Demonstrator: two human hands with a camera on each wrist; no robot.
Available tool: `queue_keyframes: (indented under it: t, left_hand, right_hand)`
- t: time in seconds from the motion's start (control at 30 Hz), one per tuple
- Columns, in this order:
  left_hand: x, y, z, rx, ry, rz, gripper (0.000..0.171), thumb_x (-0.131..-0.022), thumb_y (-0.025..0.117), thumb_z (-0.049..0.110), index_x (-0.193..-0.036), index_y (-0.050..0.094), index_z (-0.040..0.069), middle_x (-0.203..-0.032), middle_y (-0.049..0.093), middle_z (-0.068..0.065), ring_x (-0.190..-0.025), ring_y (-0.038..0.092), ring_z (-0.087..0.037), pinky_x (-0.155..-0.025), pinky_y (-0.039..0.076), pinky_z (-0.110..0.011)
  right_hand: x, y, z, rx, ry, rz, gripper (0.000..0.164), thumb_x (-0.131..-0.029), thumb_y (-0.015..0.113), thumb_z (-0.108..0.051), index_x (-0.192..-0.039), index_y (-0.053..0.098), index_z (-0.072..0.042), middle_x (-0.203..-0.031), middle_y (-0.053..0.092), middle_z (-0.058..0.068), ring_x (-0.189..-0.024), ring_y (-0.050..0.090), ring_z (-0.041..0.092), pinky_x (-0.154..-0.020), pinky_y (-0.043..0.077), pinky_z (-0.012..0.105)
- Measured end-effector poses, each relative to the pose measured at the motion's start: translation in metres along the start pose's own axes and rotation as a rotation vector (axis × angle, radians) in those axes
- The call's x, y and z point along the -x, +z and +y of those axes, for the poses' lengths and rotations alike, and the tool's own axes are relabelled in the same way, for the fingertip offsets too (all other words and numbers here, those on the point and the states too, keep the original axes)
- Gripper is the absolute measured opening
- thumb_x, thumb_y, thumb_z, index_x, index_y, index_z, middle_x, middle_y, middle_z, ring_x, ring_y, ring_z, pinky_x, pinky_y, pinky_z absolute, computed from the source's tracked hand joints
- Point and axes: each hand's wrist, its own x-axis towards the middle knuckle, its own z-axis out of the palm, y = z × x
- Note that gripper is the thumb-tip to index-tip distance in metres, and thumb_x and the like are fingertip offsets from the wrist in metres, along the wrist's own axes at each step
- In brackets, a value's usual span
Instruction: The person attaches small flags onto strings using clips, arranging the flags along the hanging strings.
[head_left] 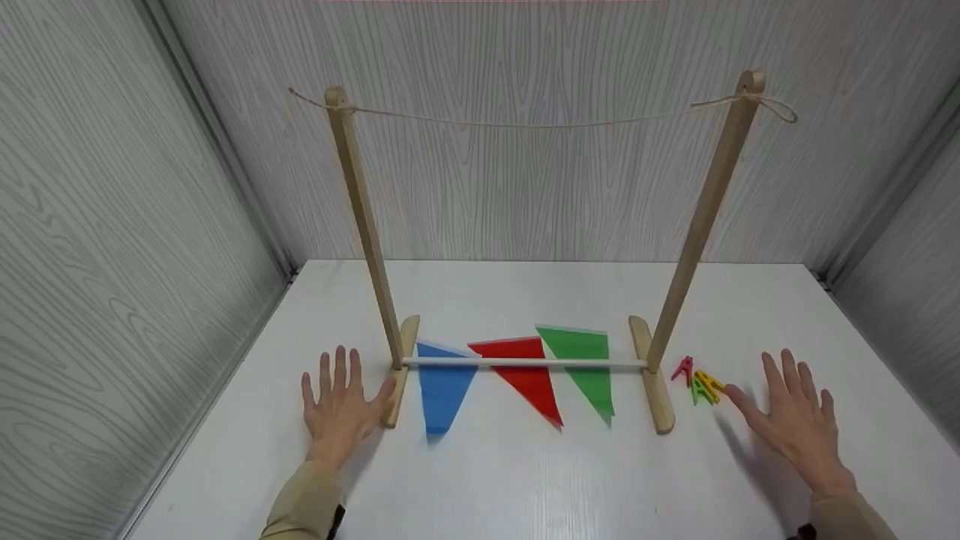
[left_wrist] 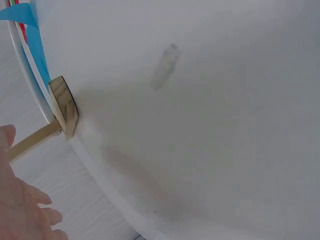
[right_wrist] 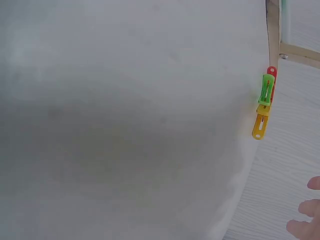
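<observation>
My left hand (head_left: 341,409), fingers spread and holding nothing, is beside the left foot of a wooden stand (head_left: 360,225); its thumb appears close to that foot, though contact is hard to tell. On the right, my right hand (head_left: 799,424) is spread too, its thumb near small plastic clothespins: a pink one (head_left: 683,370), a green one (head_left: 703,390) and a yellow one (head_left: 709,381). A blue pennant (head_left: 446,397), a red pennant (head_left: 529,375) and a green pennant (head_left: 589,375) lie on the table around the stand's white crossbar (head_left: 525,363). Along the top hangs a thin string (head_left: 517,125).
The stand's right post (head_left: 705,217) rises between the pennants and the clothespins, with the string knotted at its top. The white table (head_left: 525,480) is bordered by a grey wood-grain back wall (head_left: 540,202) and side walls (head_left: 112,262).
</observation>
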Motion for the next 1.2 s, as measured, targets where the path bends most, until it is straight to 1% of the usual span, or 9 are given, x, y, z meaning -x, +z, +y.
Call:
queue_keyframes:
  t: [0.23,0.37,0.6,0.67,0.73,0.8,0.87,0.97,1.2]
  left_hand:
    - [0.002,0.000,0.020,-0.051,0.006,0.054,0.093,-0.099,0.042,0.064,-0.154,0.027,-0.008,-0.163,0.020,-0.032,-0.156,0.009,-0.045,-0.124,-0.002,-0.063]
    - [0.002,0.002,0.029,-0.074,0.042,0.179,0.088,-0.098,0.047,0.061,-0.145,0.043,-0.013,-0.152,0.039,-0.036,-0.150,0.029,-0.047,-0.125,0.010,-0.062]
    - [0.002,0.009,0.043,-0.039,0.156,0.375,0.067,-0.096,0.057,0.051,-0.121,0.066,-0.010,-0.127,0.066,-0.030,-0.131,0.056,-0.046,-0.119,0.033,-0.055]
    - [0.002,0.012,0.047,-0.009,0.193,0.433,0.058,-0.094,0.062,0.047,-0.112,0.071,-0.008,-0.118,0.070,-0.029,-0.120,0.064,-0.045,-0.109,0.047,-0.053]
    - [0.001,0.015,0.052,0.032,0.230,0.482,0.049,-0.092,0.067,0.042,-0.099,0.073,-0.006,-0.096,0.075,-0.023,-0.091,0.073,-0.039,-0.083,0.060,-0.047]
    - [0.001,0.018,0.057,0.058,0.261,0.509,0.042,-0.091,0.070,0.039,-0.088,0.073,-0.003,-0.070,0.069,-0.014,-0.060,0.065,-0.027,-0.054,0.055,-0.034]
    - [0.000,0.020,0.064,0.075,0.288,0.524,0.039,-0.090,0.072,0.037,-0.078,0.070,0.000,-0.054,0.052,-0.006,-0.044,0.045,-0.016,-0.041,0.034,-0.024]
    - [0.000,0.023,0.075,0.074,0.324,0.518,0.038,-0.090,0.074,0.036,-0.072,0.068,0.003,-0.049,0.037,0.000,-0.042,0.028,-0.010,-0.044,0.019,-0.019]
    - [-0.002,0.038,0.102,0.096,0.402,0.489,0.037,-0.091,0.073,0.034,-0.066,0.064,0.008,-0.049,0.033,0.005,-0.044,0.022,-0.005,-0.046,0.017,-0.017]
  right_hand:
    - [-0.003,0.000,-0.001,-0.016,-0.005,0.018,0.085,-0.100,0.051,-0.056,-0.151,0.030,0.009,-0.155,0.024,0.041,-0.139,0.026,0.062,-0.104,0.021,0.081]
    - [-0.004,0.000,-0.002,-0.035,-0.012,0.028,0.079,-0.100,0.052,-0.052,-0.147,0.035,0.010,-0.151,0.030,0.043,-0.132,0.033,0.063,-0.099,0.031,0.079]
    - [-0.005,0.000,-0.005,-0.099,0.045,-0.009,0.074,-0.101,0.052,-0.048,-0.145,0.039,0.010,-0.144,0.036,0.043,-0.124,0.039,0.063,-0.091,0.039,0.076]
    - [-0.006,0.001,-0.007,-0.126,0.062,-0.022,0.074,-0.102,0.051,-0.048,-0.145,0.039,0.011,-0.141,0.037,0.043,-0.122,0.039,0.062,-0.092,0.039,0.074]
    - [-0.006,0.002,-0.008,-0.152,0.072,-0.022,0.072,-0.102,0.052,-0.046,-0.144,0.040,0.011,-0.136,0.042,0.042,-0.118,0.044,0.059,-0.090,0.043,0.070]
    - [-0.008,0.004,-0.009,-0.177,0.079,-0.026,0.070,-0.102,0.052,-0.044,-0.143,0.040,0.012,-0.131,0.046,0.040,-0.111,0.050,0.054,-0.085,0.048,0.061]
    - [-0.009,0.006,-0.010,-0.197,0.084,-0.029,0.068,-0.102,0.053,-0.042,-0.142,0.042,0.012,-0.125,0.050,0.038,-0.104,0.056,0.049,-0.077,0.050,0.049]
    - [-0.012,0.008,-0.010,-0.214,0.086,-0.049,0.067,-0.102,0.054,-0.041,-0.140,0.043,0.013,-0.122,0.053,0.038,-0.099,0.060,0.047,-0.073,0.050,0.040]
    - [-0.019,0.014,-0.011,-0.247,0.147,-0.130,0.068,-0.102,0.054,-0.042,-0.140,0.043,0.012,-0.125,0.052,0.038,-0.104,0.056,0.047,-0.077,0.051,0.041]
